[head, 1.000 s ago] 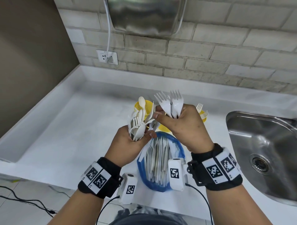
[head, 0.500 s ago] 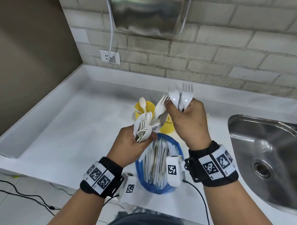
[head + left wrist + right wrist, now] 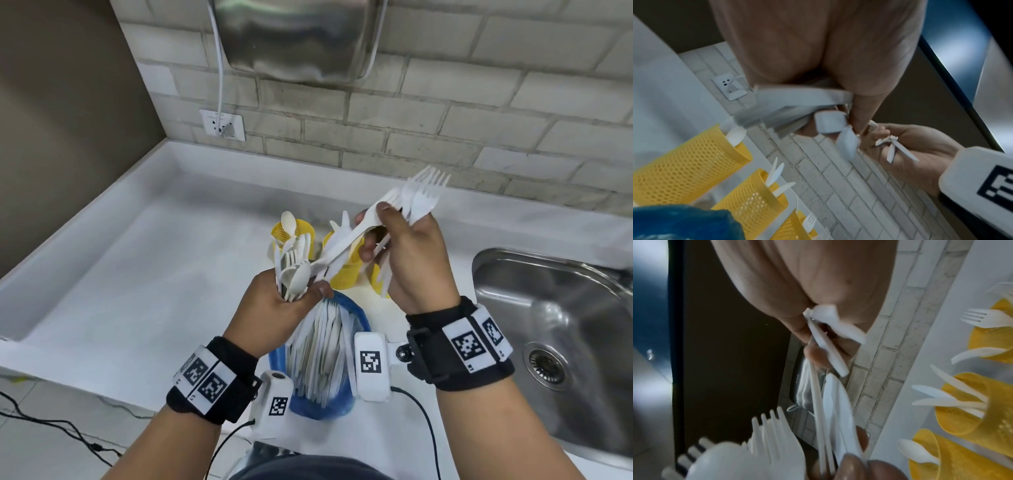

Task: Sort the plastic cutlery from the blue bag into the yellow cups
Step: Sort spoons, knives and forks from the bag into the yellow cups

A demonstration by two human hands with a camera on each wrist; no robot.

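No readable words, brands or numbers.

Only coded markers:
- Left wristband (image 3: 209, 377): two black-and-white square tags, side by side.
- Right wristband (image 3: 476, 346): two square tags of the same kind.
- Left wrist camera (image 3: 275, 401): one square tag on its white housing.
- Right wrist camera (image 3: 371, 365): one square tag on its white housing; part of it also shows in the left wrist view.

Faint lettering on the metal dispenser (image 3: 797, 379) in the right wrist view, too blurred to read.
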